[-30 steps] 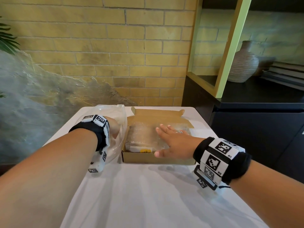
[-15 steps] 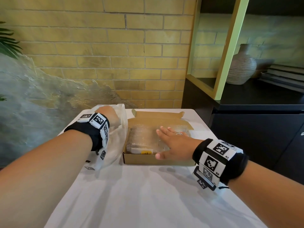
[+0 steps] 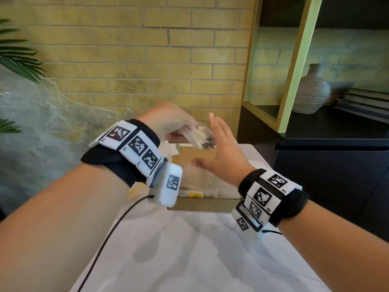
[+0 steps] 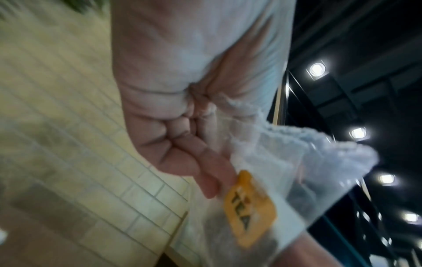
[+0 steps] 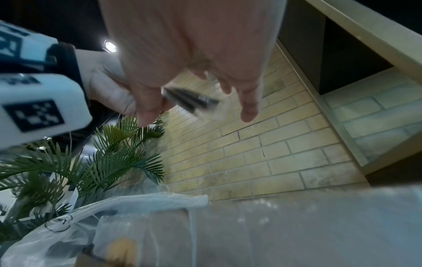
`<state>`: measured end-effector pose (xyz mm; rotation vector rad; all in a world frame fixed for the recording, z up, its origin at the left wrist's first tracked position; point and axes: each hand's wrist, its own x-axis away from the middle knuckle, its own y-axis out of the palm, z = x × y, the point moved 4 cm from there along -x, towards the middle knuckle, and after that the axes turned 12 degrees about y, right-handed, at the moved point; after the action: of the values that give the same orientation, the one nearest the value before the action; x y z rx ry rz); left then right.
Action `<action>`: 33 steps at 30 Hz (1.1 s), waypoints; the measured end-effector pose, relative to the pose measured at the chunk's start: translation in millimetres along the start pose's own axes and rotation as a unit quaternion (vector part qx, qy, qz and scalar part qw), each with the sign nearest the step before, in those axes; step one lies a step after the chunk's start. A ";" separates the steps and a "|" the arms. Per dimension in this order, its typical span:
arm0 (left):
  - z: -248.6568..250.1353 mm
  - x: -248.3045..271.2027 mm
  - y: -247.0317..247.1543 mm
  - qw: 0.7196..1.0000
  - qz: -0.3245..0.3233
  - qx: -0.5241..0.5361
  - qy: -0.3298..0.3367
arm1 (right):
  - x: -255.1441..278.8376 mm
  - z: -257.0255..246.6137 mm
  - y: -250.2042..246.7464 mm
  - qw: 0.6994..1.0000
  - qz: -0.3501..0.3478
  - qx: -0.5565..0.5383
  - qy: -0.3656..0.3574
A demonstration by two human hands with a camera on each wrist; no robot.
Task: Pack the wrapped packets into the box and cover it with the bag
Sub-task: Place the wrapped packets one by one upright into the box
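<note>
My left hand (image 3: 168,123) pinches the bunched top of the clear bag (image 4: 285,180), lifted above the box (image 3: 202,204) on the table (image 3: 189,249). My right hand (image 3: 223,152) is spread flat, fingers straight, beside the bunched film, holding nothing. The bag looks light, limp and slippery, best taken at its gathered edge. A yellow tag (image 4: 247,209) shows through the film. The box holds wrapped packets (image 3: 195,182) lying flat; their number is blurred, apparently several
</note>
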<state>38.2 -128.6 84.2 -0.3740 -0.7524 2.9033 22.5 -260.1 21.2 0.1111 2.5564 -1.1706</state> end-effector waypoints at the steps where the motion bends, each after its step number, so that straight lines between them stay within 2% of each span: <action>1: 3.5 2.2 5.3 0.999 -0.009 0.041 0.003 | -1.5 -1.3 -2.1 1.000 0.024 -0.012 -0.010; 3: 6.7 4.9 12.6 0.993 -0.009 0.118 0.014 | -3.8 0.4 -8.3 0.997 0.066 -0.049 -0.012; 4: 7.4 5.3 15.2 0.987 -0.004 0.157 0.018 | -5.2 3.2 -11.8 0.994 0.066 -0.090 0.013; 6: 4.0 3.2 17.6 0.977 0.020 0.211 0.016 | -6.8 10.7 -14.2 0.970 0.011 -0.224 0.095; 8: -4.9 -0.4 19.2 0.980 0.037 0.192 0.027 | -6.0 14.7 -14.4 0.923 -0.073 -0.347 0.149; 9: -9.3 -0.8 22.3 0.987 0.023 0.156 0.040 | -5.3 15.4 -15.6 0.903 -0.104 -0.384 0.160; 11: -20.4 1.4 34.6 0.993 -0.048 0.099 0.053 | -2.8 16.1 -17.5 0.874 -0.155 -0.428 0.171; 14: -33.0 9.0 54.3 0.979 -0.127 0.159 0.017 | 1.3 16.5 -16.1 0.847 -0.231 -0.445 0.177; 15: -34.9 10.7 58.1 0.970 -0.134 0.202 0.006 | 2.2 16.9 -15.0 0.849 -0.239 -0.438 0.175; 17: -35.6 13.4 60.8 0.961 -0.123 0.247 0.002 | 0.7 20.6 -13.1 0.877 -0.222 -0.391 0.168; 20: -38.9 12.9 61.8 0.967 -0.105 0.230 0.007 | -3.2 28.7 -10.0 0.915 -0.181 -0.311 0.184; 27: -49.6 9.3 59.9 0.968 -0.112 0.224 0.020 | -5.8 37.6 -6.3 0.918 -0.135 -0.305 0.215; 33: -57.7 1.6 55.5 0.984 -0.023 0.173 0.030 | -8.4 39.8 -6.1 0.916 -0.123 -0.324 0.201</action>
<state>49.1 -149.8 7.8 -0.3954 -0.2329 2.8867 39.6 -293.4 4.1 -0.1478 3.2603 -0.3204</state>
